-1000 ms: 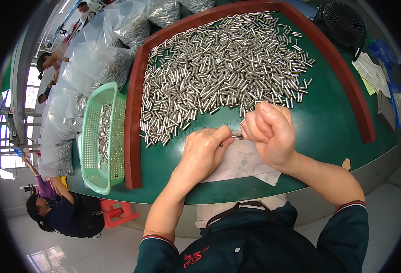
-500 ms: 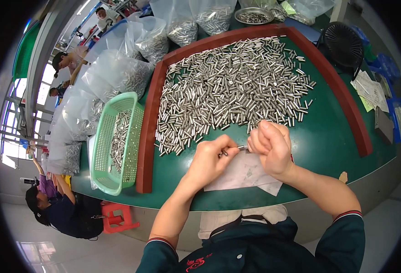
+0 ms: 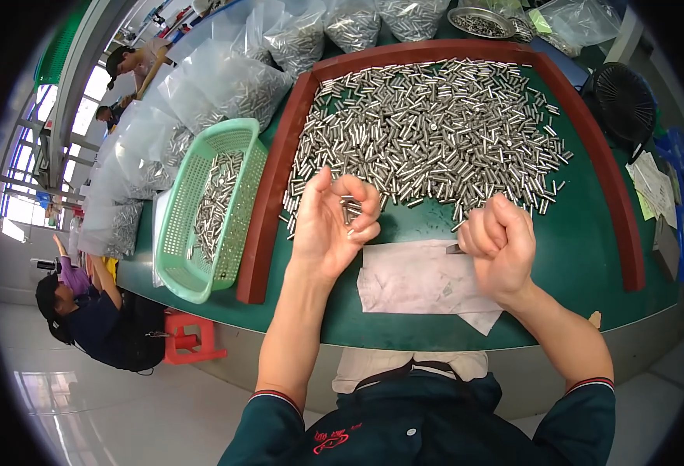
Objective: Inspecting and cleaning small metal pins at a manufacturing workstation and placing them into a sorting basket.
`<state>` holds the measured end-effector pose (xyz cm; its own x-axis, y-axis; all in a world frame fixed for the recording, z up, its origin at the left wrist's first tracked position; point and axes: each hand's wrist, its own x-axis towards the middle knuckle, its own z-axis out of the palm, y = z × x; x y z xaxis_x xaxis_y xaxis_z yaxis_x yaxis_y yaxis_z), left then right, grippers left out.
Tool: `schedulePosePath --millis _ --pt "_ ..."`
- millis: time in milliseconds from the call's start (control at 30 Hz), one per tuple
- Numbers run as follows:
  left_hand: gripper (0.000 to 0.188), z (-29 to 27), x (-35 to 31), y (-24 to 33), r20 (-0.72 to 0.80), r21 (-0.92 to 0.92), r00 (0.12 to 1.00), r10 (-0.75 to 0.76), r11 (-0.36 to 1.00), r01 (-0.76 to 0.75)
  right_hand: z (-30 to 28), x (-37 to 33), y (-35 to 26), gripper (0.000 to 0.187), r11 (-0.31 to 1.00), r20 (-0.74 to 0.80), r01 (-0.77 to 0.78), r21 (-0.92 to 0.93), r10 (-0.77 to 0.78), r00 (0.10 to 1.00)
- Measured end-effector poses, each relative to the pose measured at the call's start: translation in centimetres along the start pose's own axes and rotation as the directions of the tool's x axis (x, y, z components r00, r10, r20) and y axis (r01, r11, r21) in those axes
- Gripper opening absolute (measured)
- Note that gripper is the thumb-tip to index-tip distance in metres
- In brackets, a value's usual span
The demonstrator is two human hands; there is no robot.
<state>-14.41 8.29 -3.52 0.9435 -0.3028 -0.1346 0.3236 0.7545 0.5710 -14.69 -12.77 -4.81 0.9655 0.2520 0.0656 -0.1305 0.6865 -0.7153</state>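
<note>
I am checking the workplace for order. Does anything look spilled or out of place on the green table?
Nothing stands out. The metal pins lie inside the red-brown border, more sit in the green basket, and the white cloth lies flat between the left hand and right hand.

We count: one green mesh basket, one black fan, one red stool, metal pins uncountable.

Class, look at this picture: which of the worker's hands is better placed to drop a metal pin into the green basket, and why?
Probably the left hand: it pinches a metal pin and is nearer the green basket. The right hand is a closed fist farther away.
</note>
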Motion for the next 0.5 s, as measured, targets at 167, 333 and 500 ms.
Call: schedulePosePath --millis 167,333,500 --pt "0.03 0.5 -0.4 0.9 -0.12 0.833 0.972 0.201 0.554 -0.012 0.1 0.0 0.0 0.043 1.0 -0.03 0.003 -0.001 -0.003 1.0" --pt "0.01 0.0 -1.4 -0.3 0.062 0.893 0.94 0.336 -0.439 0.098 0.1 0.0 0.1 0.043 1.0 -0.004 -0.005 -0.016 0.005 1.0" --pt "0.009 0.4 -1.9 -1.3 0.049 0.762 0.953 0.299 -0.628 0.158 0.1 -0.1 -0.1 0.043 1.0 0.006 -0.006 -0.024 0.007 1.0"
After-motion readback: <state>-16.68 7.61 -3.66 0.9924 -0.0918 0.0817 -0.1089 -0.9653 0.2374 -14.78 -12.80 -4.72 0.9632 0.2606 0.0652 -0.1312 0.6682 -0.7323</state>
